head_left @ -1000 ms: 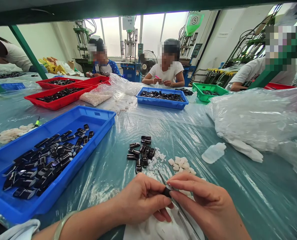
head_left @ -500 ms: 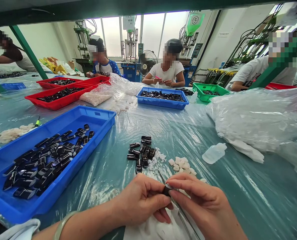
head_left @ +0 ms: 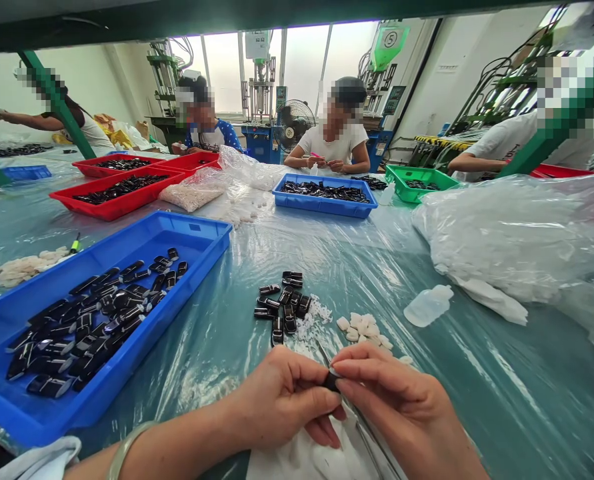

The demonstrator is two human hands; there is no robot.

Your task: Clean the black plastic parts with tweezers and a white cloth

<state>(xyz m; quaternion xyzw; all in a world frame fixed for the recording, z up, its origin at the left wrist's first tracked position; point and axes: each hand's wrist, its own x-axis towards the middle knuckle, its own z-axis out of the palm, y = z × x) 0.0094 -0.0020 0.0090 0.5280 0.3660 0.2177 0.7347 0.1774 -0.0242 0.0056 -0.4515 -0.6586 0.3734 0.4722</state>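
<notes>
At the near edge of the table, my left hand [head_left: 289, 400] pinches a small black glossy part [head_left: 331, 380] between thumb and fingers. My right hand [head_left: 401, 407] has its fingertips closed at the other end of that part, and metal tweezers [head_left: 364, 427] run through this hand, their tip pointing away beyond the fingers. Fingers cover most of the black part. Under both hands lies a white cloth [head_left: 317, 457]. Just beyond them are a cluster of black parts [head_left: 289, 303], white scraps [head_left: 317, 317] and a small pile of white pads [head_left: 364, 329].
To the left stands a blue tray [head_left: 211, 233] with many black parts. A translucent bottle [head_left: 429, 307] lies at right, beside a large plastic bag [head_left: 521, 233]. Red trays [head_left: 111, 208], another blue tray [head_left: 324, 205] and a green tray [head_left: 401, 177] sit farther back, with co-workers behind.
My hands have barely shifted, still on the same black part. At far left a co-worker has stretched an arm out; the person at far right has leaned slightly.
</notes>
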